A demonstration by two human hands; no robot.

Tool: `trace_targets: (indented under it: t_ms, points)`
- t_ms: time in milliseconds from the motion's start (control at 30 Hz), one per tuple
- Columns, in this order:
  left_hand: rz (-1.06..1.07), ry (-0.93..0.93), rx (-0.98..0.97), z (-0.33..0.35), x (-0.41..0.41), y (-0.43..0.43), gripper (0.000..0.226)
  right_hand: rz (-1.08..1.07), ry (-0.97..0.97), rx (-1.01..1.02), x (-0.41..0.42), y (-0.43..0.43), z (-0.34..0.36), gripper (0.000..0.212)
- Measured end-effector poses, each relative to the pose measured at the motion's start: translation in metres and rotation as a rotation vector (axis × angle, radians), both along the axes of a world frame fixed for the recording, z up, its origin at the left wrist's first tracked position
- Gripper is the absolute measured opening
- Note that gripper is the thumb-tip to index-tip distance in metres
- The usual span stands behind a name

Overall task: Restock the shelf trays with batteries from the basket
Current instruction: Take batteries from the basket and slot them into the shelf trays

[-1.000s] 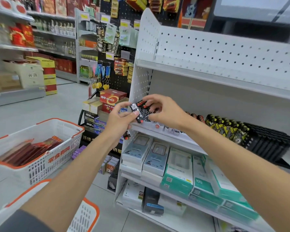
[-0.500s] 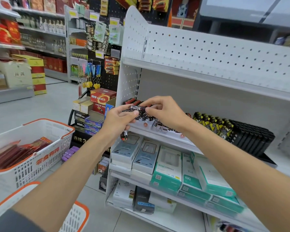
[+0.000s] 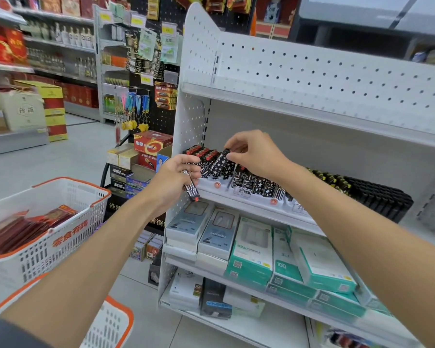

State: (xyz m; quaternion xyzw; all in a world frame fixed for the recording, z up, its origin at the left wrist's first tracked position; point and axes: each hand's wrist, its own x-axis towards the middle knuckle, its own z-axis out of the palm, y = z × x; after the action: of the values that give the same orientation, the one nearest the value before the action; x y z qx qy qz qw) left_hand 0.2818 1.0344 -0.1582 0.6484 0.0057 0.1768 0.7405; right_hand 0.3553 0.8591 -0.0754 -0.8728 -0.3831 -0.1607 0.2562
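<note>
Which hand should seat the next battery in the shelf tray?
Right, probably. The right hand pinches a star-patterned battery directly over the tray row. The left hand sits lower at the shelf edge, gripping a spare battery.

Access: open gap between battery rows point(image 3: 251, 182) and upper shelf point(image 3: 312, 114). Left bound: side panel point(image 3: 189, 121). Right: black tray point(image 3: 377, 197). Aisle, left: basket point(image 3: 60, 237).

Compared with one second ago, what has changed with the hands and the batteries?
The hands have parted. The right hand carried a star-patterned battery pack back into the shelf tray and still pinches its top. The left hand stayed at the tray's front, keeping the other pack in its grip. The basket and the boxes below stayed as they were.
</note>
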Motion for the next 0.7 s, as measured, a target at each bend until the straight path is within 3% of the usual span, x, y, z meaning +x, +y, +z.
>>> trace_targets:
  t_ms: [200, 467, 700]
  points:
    - [-0.062, -0.067, 0.036, -0.002, -0.008, 0.007, 0.032, -0.045, -0.045, -0.107, 0.012, 0.011, -0.003, 0.018]
    - [0.02, -0.104, 0.055, -0.006, -0.006, 0.015, 0.04, -0.051, -0.077, -0.132, 0.015, 0.024, -0.009, 0.017]
    - [0.103, -0.125, -0.004, -0.004, -0.008, 0.013, 0.023, -0.06, 0.006, -0.114, 0.017, 0.029, -0.004, 0.016]
